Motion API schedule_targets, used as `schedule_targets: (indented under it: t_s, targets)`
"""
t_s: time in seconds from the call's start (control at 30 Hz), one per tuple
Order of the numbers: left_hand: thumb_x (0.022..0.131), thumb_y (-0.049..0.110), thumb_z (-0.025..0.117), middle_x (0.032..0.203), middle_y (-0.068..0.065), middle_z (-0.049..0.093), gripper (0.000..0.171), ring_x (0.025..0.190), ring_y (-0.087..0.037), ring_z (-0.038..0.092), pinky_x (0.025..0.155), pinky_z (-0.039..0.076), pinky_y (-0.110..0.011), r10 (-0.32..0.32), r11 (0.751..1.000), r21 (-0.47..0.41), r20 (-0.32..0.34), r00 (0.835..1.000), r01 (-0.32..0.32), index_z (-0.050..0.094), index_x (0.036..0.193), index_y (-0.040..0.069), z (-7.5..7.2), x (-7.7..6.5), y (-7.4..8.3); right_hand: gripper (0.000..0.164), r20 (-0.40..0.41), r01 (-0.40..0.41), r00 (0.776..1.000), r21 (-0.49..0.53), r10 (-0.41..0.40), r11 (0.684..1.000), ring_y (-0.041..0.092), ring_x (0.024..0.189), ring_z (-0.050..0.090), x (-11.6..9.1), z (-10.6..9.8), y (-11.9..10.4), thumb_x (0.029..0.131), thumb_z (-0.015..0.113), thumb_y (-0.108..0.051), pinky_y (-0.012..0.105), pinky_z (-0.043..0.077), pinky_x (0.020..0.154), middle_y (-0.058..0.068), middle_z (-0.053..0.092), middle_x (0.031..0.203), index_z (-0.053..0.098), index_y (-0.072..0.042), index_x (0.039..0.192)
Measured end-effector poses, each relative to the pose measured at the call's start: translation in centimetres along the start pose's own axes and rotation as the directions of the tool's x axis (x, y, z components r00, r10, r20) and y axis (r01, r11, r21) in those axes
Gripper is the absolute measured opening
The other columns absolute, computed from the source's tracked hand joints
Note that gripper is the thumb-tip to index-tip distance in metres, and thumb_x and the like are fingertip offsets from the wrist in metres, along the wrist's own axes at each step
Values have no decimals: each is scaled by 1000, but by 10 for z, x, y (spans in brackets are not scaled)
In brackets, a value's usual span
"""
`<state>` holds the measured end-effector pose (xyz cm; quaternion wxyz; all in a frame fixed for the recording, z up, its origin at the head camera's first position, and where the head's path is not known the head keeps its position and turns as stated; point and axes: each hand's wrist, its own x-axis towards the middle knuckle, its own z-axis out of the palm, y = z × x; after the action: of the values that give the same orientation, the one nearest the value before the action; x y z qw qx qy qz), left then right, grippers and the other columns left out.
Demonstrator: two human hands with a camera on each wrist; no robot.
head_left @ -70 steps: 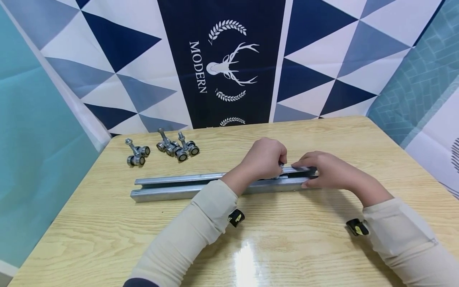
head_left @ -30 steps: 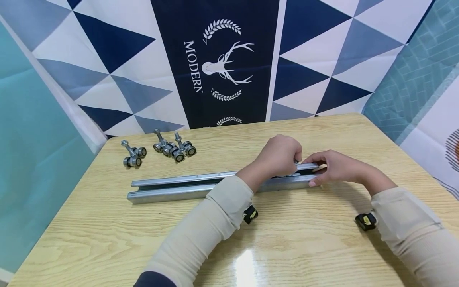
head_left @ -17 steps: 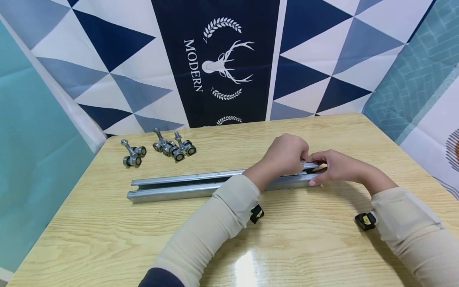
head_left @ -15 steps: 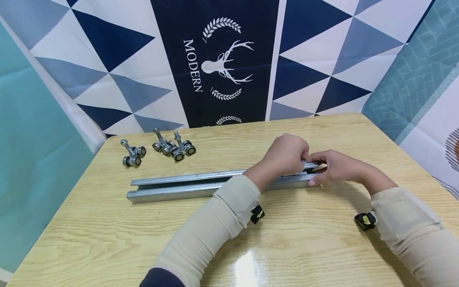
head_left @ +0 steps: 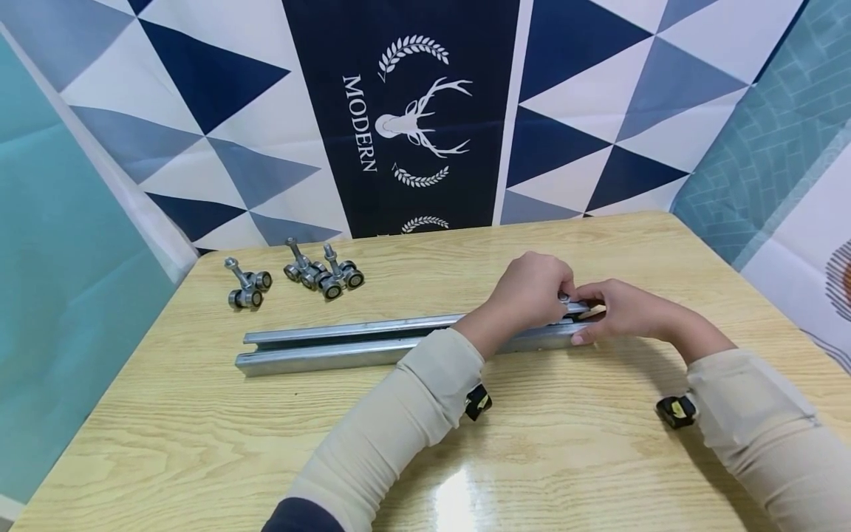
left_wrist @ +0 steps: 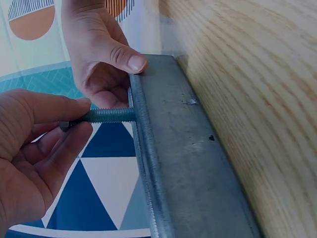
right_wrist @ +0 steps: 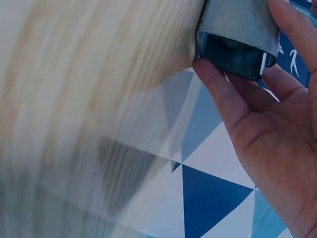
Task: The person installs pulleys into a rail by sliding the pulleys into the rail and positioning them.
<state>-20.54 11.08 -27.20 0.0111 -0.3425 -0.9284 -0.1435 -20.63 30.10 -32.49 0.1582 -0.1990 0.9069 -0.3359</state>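
Observation:
A long galvanized steel channel (head_left: 339, 356) lies on the table with its slot facing up. Near its right end my left hand (head_left: 532, 288) pinches a threaded bolt (left_wrist: 111, 115) between thumb and fingers. The bolt stands up out of the slot; whatever it joins inside the channel is hidden. My right hand (head_left: 625, 314) grips the channel's right end, thumb on the near side and fingers on the far side. In the right wrist view the hollow end of the channel (right_wrist: 240, 20) shows between my fingers.
Several wheeled trolleys with upright bolts sit at the back left: one trolley (head_left: 247, 284) alone, and a close pair with a front trolley (head_left: 340, 273) and a rear trolley (head_left: 302, 264). The wooden table (head_left: 199, 443) ends at a patterned cloth backdrop (head_left: 425, 111).
My left hand has slid right along the channel with the bolt, close to my right hand, and has stayed nearly still for the last half second. The right hand keeps its grip at the end.

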Motion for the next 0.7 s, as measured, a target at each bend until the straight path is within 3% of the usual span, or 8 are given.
schedule_targets:
  t_s: [0.3,0.53,0.7]
  targets:
    - [75,18,65,71,18,58,14,66,-2,49,56,37,-16,-30,999,-27,-7,1000,29,70,86,26,2,-4,-6,74,-23,34,999,-127,-37,991,33,106,52,-3,1,-13,69,72,-40,42,44,83,19,52,118,48,5,121]
    - [70,25,73,91,18,62,43,76,3,52,63,40,-14,-34,999,-39,4,999,35,62,111,30,0,-8,-12,55,-69,93,991,-246,-113,965,19,80,52,2,4,-19,63,75,-43,31,42,67,2,58,90,56,-8,100]
    - [64,23,76,107,13,59,60,95,-1,51,75,41,-16,-51,992,-119,6,999,51,55,120,28,-2,-16,-24,61,-83,129,984,-278,-157,952,17,78,50,5,7,-23,61,76,-46,31,42,67,-2,57,90,57,-10,106]
